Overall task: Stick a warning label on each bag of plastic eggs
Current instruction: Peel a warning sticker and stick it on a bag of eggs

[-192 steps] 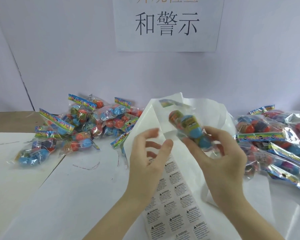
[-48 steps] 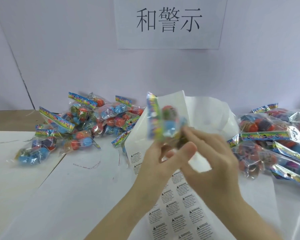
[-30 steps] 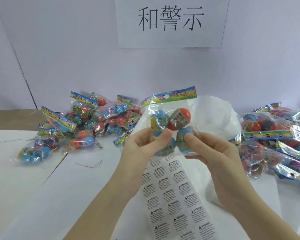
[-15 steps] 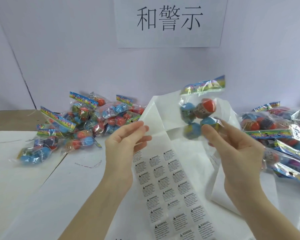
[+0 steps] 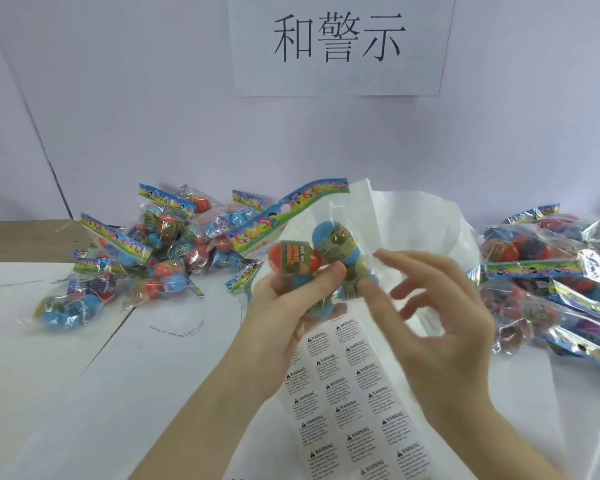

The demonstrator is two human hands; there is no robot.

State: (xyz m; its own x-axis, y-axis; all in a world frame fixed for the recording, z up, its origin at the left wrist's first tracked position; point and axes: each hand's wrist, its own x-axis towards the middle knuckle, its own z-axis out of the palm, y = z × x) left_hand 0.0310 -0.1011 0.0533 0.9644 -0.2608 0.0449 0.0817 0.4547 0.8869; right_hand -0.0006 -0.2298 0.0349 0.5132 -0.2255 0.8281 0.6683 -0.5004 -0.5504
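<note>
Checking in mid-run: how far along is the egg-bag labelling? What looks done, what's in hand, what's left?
Done: cannot be confirmed; no stuck label is readable on the left pile or right pile.
In hand: the left hand grips one bag of eggs above the label sheet; the right hand is open beside it.
Left: many warning labels remain on the sheet, so plenty of bags probably still need one.

One view only, and it is riding on the person's head, looking forward and down across the worktop (image 5: 84, 393) from its near edge. It is sitting close, taking in the far edge, the wall (image 5: 153, 116) and the paper sign (image 5: 340, 46) above.
</note>
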